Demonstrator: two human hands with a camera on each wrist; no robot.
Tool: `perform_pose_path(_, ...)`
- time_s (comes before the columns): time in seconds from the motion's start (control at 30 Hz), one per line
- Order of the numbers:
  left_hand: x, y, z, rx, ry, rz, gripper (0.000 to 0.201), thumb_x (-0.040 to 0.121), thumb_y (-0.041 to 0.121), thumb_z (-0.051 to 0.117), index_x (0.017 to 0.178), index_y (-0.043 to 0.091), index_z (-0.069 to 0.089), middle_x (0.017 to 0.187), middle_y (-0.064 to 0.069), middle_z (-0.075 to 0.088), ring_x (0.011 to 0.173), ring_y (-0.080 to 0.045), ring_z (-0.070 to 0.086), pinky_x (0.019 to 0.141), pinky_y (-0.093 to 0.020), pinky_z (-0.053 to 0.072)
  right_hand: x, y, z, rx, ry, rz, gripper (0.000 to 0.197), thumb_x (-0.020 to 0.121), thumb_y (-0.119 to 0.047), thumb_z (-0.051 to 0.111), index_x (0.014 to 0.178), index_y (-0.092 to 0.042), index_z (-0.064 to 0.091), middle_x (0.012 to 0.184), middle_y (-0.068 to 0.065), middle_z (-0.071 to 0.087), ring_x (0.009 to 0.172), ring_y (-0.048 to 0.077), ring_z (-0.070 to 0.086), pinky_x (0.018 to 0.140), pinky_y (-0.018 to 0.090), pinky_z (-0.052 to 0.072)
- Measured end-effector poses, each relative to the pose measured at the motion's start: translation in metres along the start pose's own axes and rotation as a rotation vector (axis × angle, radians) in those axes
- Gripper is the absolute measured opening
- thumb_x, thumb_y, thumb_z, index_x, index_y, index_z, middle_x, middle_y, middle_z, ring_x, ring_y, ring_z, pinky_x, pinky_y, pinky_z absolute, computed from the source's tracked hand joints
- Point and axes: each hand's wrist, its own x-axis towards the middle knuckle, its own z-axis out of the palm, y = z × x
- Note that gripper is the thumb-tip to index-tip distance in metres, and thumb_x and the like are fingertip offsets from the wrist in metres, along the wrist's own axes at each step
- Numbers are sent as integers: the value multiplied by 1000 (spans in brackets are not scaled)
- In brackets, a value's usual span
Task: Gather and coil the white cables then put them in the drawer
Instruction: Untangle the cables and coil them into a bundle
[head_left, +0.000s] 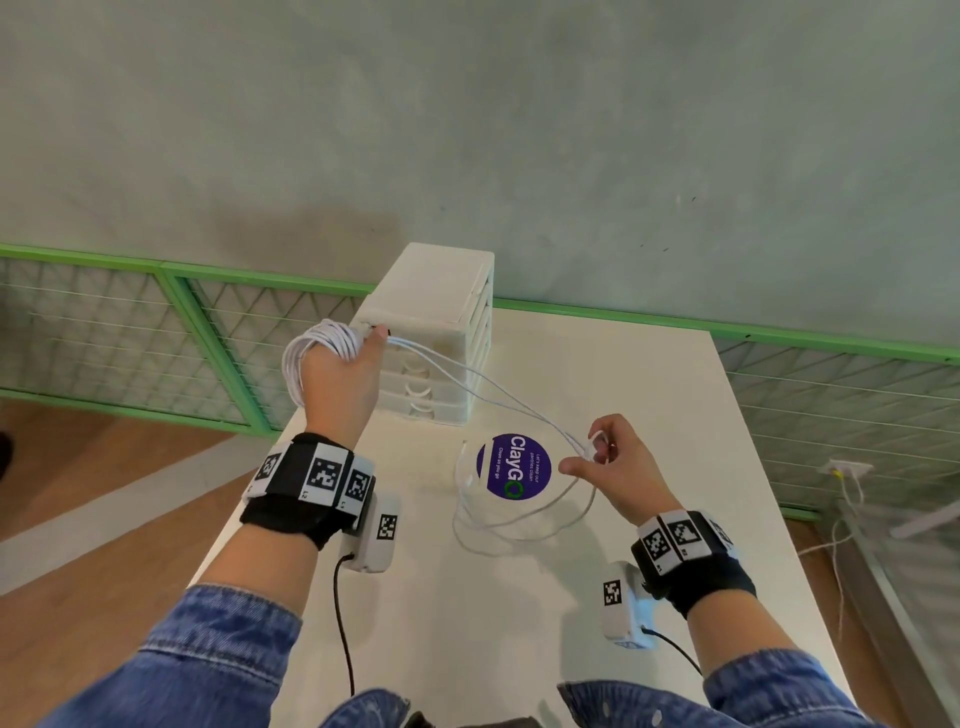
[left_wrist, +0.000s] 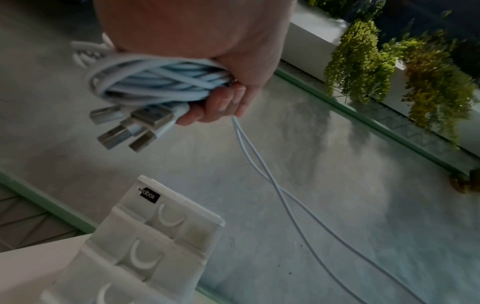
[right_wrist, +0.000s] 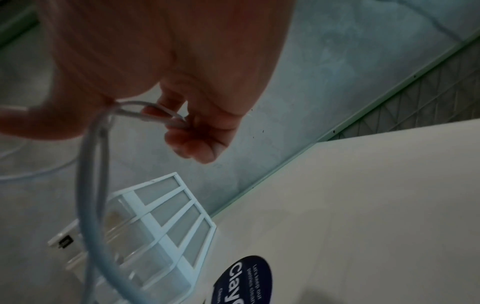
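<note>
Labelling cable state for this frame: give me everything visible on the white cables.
The white cables are thin, round and plastic-looking. Most of their length is wound in loops round the left hand, which grips the bundle; several metal USB plugs stick out of it. A few strands run slack through the air to the right hand, whose fingers pinch them. The remaining length lies in loose loops on the white table, across the purple round sticker. Nothing is in the drawer unit yet.

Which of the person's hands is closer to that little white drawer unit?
Left. The left hand, gripping the coiled white cables, is right beside the drawer unit; the right hand holds loose strands nearer the person.
</note>
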Motion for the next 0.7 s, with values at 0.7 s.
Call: perform_pose_path(0.7,-89,17,68,-115,-719,-265,35,81,27,75,71,8,48,39,6,40,31,-8,36,36,-15,30,-3,-40,32,48,140,-123,10,81,-10,66,75,-16,61,80,-3,60,67,2,55,63,12,42)
